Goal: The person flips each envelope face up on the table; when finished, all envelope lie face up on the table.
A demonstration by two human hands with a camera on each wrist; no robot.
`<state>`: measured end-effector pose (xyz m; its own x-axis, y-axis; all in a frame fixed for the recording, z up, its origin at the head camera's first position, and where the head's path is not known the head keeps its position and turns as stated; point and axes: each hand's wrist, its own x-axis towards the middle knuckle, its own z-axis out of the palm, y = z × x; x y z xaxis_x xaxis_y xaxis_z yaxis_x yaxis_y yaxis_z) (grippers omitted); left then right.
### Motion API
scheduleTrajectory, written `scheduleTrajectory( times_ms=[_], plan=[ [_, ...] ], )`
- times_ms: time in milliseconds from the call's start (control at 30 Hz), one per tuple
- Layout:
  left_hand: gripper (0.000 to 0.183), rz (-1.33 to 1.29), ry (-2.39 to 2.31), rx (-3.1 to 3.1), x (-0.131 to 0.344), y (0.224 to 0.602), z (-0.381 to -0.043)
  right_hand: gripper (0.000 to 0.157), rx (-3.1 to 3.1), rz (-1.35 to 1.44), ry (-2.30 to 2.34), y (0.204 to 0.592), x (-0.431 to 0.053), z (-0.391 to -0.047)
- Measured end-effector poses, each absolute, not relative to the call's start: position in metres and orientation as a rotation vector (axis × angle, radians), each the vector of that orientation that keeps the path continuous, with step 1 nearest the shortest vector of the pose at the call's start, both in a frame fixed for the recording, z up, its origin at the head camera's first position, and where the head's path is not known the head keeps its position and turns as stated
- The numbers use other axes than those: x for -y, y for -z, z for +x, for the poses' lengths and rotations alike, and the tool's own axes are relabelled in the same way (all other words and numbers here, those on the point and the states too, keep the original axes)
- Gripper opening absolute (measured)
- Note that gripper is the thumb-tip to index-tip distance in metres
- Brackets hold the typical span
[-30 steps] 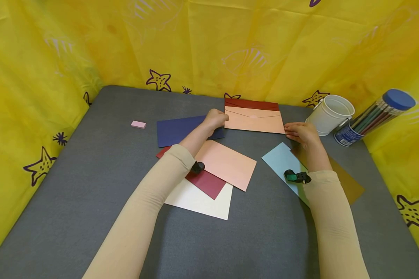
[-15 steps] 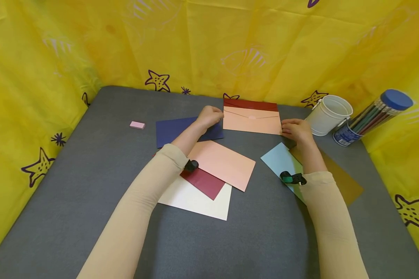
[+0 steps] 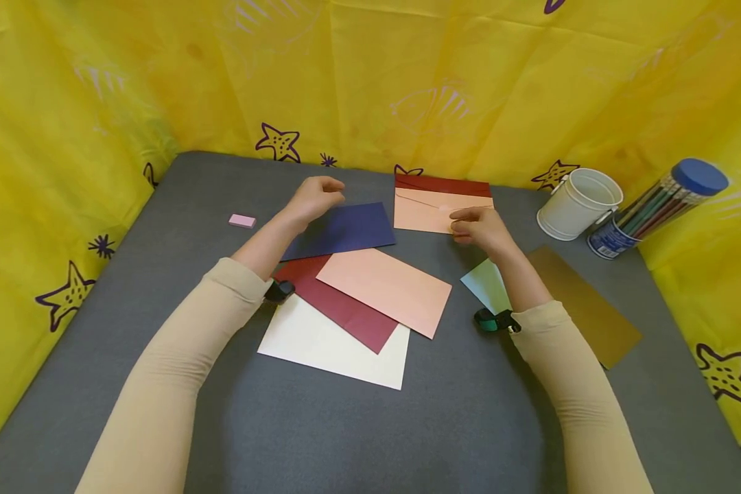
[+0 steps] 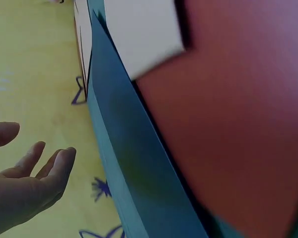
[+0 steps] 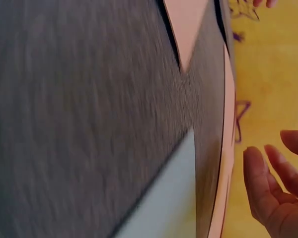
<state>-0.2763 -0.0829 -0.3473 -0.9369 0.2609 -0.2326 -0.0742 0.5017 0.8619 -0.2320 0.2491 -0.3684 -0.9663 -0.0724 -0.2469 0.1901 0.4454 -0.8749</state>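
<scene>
The left hand (image 3: 311,200), fingers loosely bent and holding nothing, hangs by the blue envelope (image 3: 355,228)'s far left corner. The right hand (image 3: 481,228), likewise empty, partly hides the far peach envelope (image 3: 420,211), which overlaps a red envelope (image 3: 447,184). The right forearm (image 3: 525,285) crosses the pale-blue envelope (image 3: 486,285); a bucket (image 3: 568,214) stands rightward on the surface (image 3: 358,439).

Smooth, matt paper forms a peach envelope (image 3: 416,211) at far centre, a navy piece (image 3: 355,230) to its left and a white piece (image 3: 321,343) nearer, atop a matt, fine-grained grey tabletop (image 3: 370,439). Creased yellow cloth (image 3: 358,89) hangs behind; beige fabric sleeves (image 3: 154,384) look matt, softly wrinkled.
</scene>
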Motion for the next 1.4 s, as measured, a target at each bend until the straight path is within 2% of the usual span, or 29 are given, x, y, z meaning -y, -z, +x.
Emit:
scheduleTrajectory(
  times_ms=[233,633,1000,1400],
  plan=[
    [0.048,0.036,-1.492,-2.347,0.134,0.352,-0.267,0.039,-2.449,0.064,1.437,0.372,-0.219,-0.232],
    [0.052,-0.089,-1.441,-2.322,0.176,0.358,-0.241,0.037,-2.420,0.051,1.362,0.375,-0.181,-0.233],
    [0.055,-0.143,-1.503,-2.175,0.184,0.363,-0.230,0.037,-2.382,-0.003,1.345,0.379,-0.163,-0.229],
    [0.058,-0.235,-1.670,-2.010,0.182,0.367,-0.235,0.038,-2.358,0.004,1.334,0.378,-0.158,-0.227]
  ],
)
